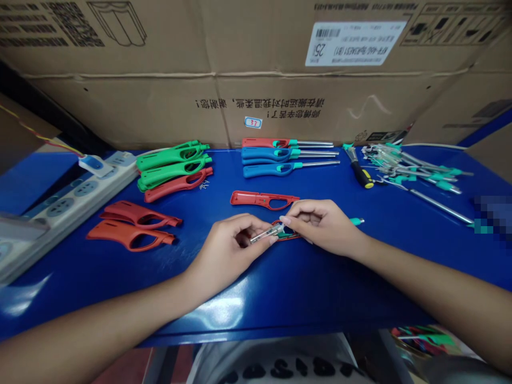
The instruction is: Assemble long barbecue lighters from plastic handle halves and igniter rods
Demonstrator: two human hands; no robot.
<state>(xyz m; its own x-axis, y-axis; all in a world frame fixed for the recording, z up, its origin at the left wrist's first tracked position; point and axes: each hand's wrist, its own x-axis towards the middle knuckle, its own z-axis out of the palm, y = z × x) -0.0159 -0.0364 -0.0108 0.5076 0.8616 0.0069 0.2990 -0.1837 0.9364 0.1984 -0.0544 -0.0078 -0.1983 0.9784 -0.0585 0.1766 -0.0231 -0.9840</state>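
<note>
My left hand (228,248) is closed around a small clear fuel tank (264,233) of a gas lighter, its thumb along the near side. My right hand (330,228) has thumb and fingers pinched at the tank's pale right end; its other fingers are curled and partly hidden. Under both hands lies a red lighter half-shell (291,238) with turquoise parts, mostly covered by my fingers. A turquoise tip (356,221) shows beyond my right hand. Just behind, another red half-shell (256,199) lies with its inside up.
Green shells (172,170) and red shells (136,234) lie at left beside a power strip (80,194). Assembled lighters (268,169) line the back. A screwdriver (362,175) and metal lighter tubes (424,165) lie at right. A cardboard box (160,112) stands behind.
</note>
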